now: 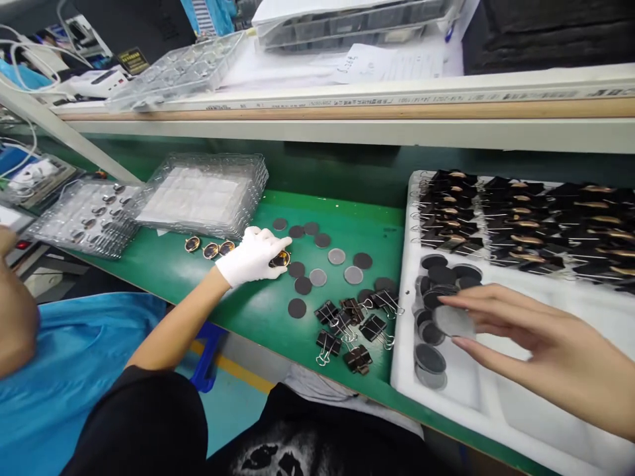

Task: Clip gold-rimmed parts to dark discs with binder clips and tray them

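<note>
My left hand (253, 256), in a white glove, is low over the green bench. Its thumb and fingers close around a gold-rimmed watch case (281, 258) with a dark face. Three similar watch cases (211, 250) lie in a row left of the glove. My bare right hand (540, 344) pinches a grey translucent disc (454, 321) by its edge between thumb and fingers. It is over the white foam tray (496, 403), beside a cluster of dark discs (430, 357). Loose black and grey discs (318, 277) lie scattered between the hands.
Several black binder clips (374, 326) are heaped near the foam tray. Rows of clipped black pieces (520, 221) fill the tray's back. Stacked clear plastic trays (198, 195) stand at the back left. A shelf (347, 132) crosses above. Someone's blue sleeve (99, 370) is at left.
</note>
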